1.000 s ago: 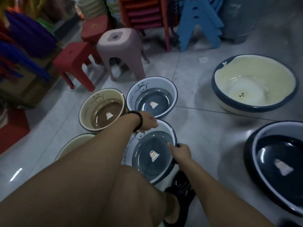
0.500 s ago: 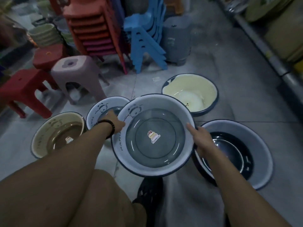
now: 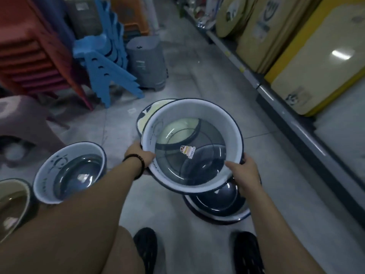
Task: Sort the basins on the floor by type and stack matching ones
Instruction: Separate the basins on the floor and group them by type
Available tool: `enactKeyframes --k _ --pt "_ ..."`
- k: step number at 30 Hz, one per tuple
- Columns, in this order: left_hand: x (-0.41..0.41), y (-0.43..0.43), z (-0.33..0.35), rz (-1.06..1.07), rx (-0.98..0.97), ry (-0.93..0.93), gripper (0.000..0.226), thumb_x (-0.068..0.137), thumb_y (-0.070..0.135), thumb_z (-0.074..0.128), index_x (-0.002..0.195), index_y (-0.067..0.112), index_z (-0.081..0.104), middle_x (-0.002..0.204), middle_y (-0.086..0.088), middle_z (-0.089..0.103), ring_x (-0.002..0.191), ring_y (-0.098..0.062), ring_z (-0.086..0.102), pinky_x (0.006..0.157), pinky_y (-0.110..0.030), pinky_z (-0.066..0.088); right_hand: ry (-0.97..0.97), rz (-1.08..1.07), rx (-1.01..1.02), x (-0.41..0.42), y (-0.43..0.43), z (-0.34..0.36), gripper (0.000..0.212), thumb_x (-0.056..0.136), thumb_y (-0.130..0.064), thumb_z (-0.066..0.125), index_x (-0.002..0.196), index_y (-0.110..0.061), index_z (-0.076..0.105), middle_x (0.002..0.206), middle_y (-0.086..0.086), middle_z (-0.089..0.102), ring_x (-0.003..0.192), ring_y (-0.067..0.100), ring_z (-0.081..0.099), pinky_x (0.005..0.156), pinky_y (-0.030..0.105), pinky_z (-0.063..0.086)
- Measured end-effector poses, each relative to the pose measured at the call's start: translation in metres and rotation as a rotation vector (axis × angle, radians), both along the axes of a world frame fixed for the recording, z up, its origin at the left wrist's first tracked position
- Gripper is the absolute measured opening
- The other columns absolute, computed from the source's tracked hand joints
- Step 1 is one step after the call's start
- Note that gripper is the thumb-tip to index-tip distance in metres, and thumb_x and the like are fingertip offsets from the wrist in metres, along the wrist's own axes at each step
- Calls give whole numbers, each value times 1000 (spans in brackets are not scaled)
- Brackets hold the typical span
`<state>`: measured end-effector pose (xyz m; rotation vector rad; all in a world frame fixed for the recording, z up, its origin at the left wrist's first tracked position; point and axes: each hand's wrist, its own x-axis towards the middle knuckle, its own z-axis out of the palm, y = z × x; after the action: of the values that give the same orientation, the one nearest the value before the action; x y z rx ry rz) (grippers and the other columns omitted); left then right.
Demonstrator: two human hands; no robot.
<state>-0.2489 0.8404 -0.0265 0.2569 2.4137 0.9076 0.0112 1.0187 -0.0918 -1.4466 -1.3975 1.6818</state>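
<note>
I hold a white-walled basin with a see-through grey bottom and a sticker point(image 3: 209, 119) up in the air by its rim. My left hand point(image 3: 138, 155) grips the left rim and my right hand point(image 3: 245, 171) grips the right rim. Below it on the floor sits a large dark blue basin point(image 3: 217, 204), partly hidden by the held one. A large cream basin with a blue rim point(image 3: 146, 117) lies behind it. A matching small white and grey basin point(image 3: 69, 173) rests on the floor at the left, beside a beige and brown basin point(image 3: 11, 204).
Stacked red stools point(image 3: 29, 50), blue stools point(image 3: 104, 62) and a grey stool point(image 3: 146, 62) stand at the back left. A mauve stool point(image 3: 17, 119) is at the left. A shelf of yellow boards point(image 3: 296, 56) runs along the right. My shoes point(image 3: 146, 250) are below.
Both hands lifted the white and grey basin off the floor and carried it right, over the large dark blue basin. My view turned to the right.
</note>
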Motion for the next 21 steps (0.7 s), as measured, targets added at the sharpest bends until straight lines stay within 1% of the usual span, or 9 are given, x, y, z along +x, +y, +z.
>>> enactKeyframes --k 1,3,6,9,11,15,17,19,21 --pt "7 11 -7 0 -1 -79 36 81 14 77 115 9 65 107 -13 69 89 -37 68 64 -45 63 -64 -62 52 6 3 -6 33 90 -2 74 120 -14 66 99 2 72 87 23 72 65 31 57" --pt "24 28 -17 -2 -4 -261 32 81 8 77 112 3 67 101 -21 73 85 -44 72 61 -54 63 -194 -183 97 22 11 -19 24 85 -9 73 107 -18 69 91 -3 71 85 23 70 71 32 54" --pt "48 44 -32 -42 -36 -413 18 87 1 73 104 -1 67 91 -28 74 77 -45 74 57 -50 63 -212 -285 -15 45 26 -39 15 76 -22 76 90 -20 73 87 1 77 84 30 75 84 49 64" --pt "59 63 -50 -14 -100 -490 16 88 -3 67 105 -1 66 89 -28 75 79 -45 75 66 -57 63 -271 -304 -38 60 29 -58 13 80 -20 77 91 -19 71 89 4 76 84 30 74 87 50 63" --pt "63 72 -61 22 -156 -566 16 91 -6 63 107 -4 64 93 -29 74 86 -44 74 74 -61 62 -302 -332 -44 68 25 -70 11 85 -16 75 93 -20 68 91 4 74 85 29 72 86 48 63" --pt "73 86 -77 28 -258 -585 13 93 -7 60 105 -6 62 95 -30 72 84 -43 73 73 -62 61 -361 -314 -50 84 26 -90 13 85 -15 79 93 -18 69 88 1 72 82 28 71 82 51 65" --pt "79 89 -85 37 -307 -620 7 97 -2 57 102 -6 59 97 -27 71 85 -39 71 79 -55 61 -393 -293 -30 89 29 -92 17 86 -16 79 98 -18 67 87 -1 70 80 27 70 81 50 65" --pt "82 92 -90 27 -354 -625 8 100 2 56 95 -5 55 95 -26 69 85 -38 69 83 -52 60 -410 -274 -27 94 30 -97 17 86 -16 80 98 -17 69 88 3 72 81 29 71 81 48 64" --pt "82 96 -98 -11 -399 -592 11 100 3 56 104 -7 59 99 -27 69 85 -38 70 85 -54 61 -437 -247 -25 97 27 -103 16 87 -19 80 101 -15 72 88 2 73 82 27 71 81 42 61"
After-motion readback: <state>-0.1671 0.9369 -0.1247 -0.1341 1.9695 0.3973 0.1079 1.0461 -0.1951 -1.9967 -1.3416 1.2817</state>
